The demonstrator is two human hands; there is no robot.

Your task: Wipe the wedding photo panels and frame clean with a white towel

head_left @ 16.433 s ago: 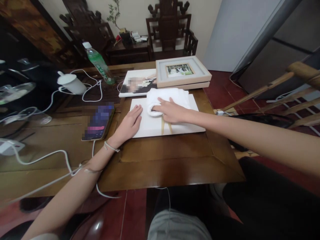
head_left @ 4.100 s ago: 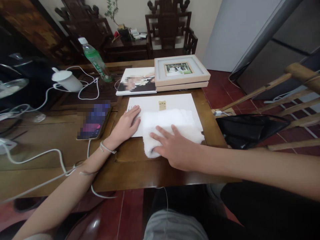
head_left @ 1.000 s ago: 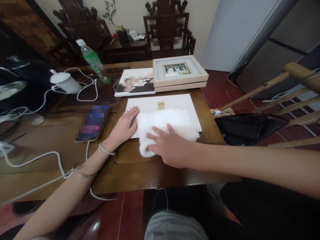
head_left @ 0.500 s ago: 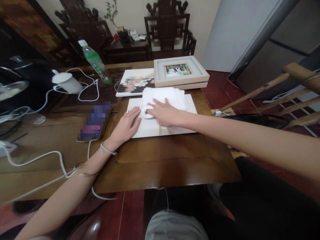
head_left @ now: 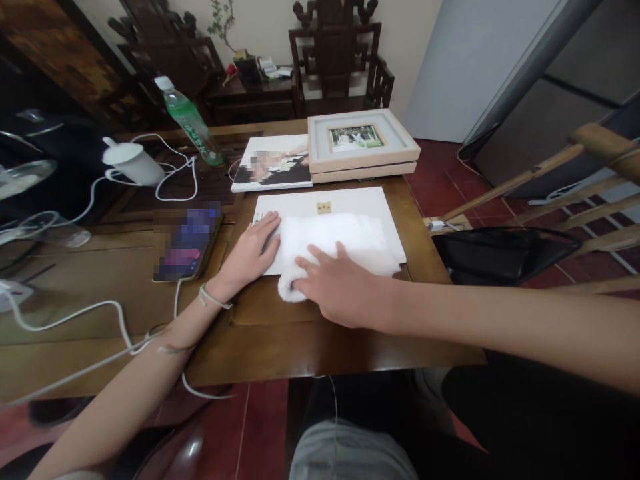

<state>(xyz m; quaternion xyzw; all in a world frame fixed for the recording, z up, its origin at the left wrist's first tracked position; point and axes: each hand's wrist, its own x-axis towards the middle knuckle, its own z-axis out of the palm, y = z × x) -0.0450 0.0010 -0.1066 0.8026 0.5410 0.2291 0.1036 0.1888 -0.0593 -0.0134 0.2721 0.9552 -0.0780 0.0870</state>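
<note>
Print on the bottle (head_left: 194, 127) and white board (head_left: 295, 201) cannot be read.

Glossy brown wooden table (head_left: 325, 350); light reflects near front edge. Beyond far edge: two dark carved chairs (head_left: 336, 57), dark side table (head_left: 255, 103) between them, cream wall (head_left: 413, 37) behind. Off right edge: red tiled floor (head_left: 437, 173), slatted light-wood chair (head_left: 600, 143). Floor also visible below front edge.

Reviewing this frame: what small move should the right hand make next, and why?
Probably slide the white towel away from the body: the right hand presses it past the white panel's near edge, the far strip lies uncovered, and the left hand rests at the panel's left side.
</note>
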